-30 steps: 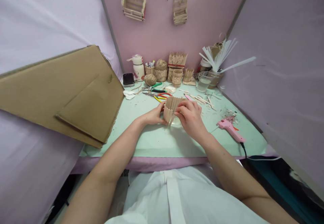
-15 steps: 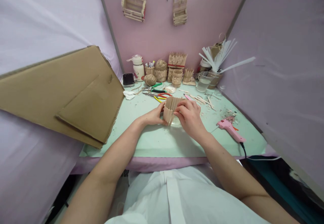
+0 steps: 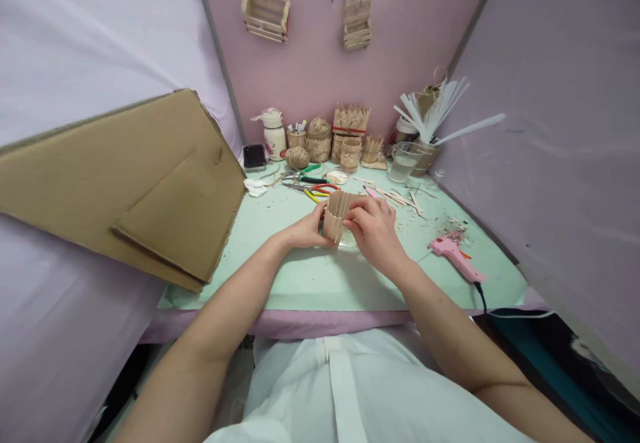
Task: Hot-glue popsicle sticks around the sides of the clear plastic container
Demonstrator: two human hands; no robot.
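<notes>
Wooden craft sticks stand side by side around a clear plastic cup (image 3: 349, 240), forming a stick-covered cup wall (image 3: 334, 221) on its left and far sides. My left hand (image 3: 309, 228) wraps the left side of this cup, thumb low at the near edge and fingers behind. At the cup's right side, my right hand (image 3: 373, 226) has thumb and forefinger pinched together against the edge of the sticks. Whatever lies between those fingertips is too small to make out. The near part of the cup shows bare plastic between the hands.
A pink glue gun (image 3: 457, 256) lies at right, its cord over the table edge. Behind the cup are pliers (image 3: 320, 191), loose craft sticks (image 3: 397, 197) and a twine ball (image 3: 297, 157). A cardboard sheet (image 3: 165, 189) leans at left; a plastic cup of water (image 3: 401, 163) stands at back right.
Almost nothing differs. Both hands keep their hold at the cup, and the whole view has shifted very slightly.
</notes>
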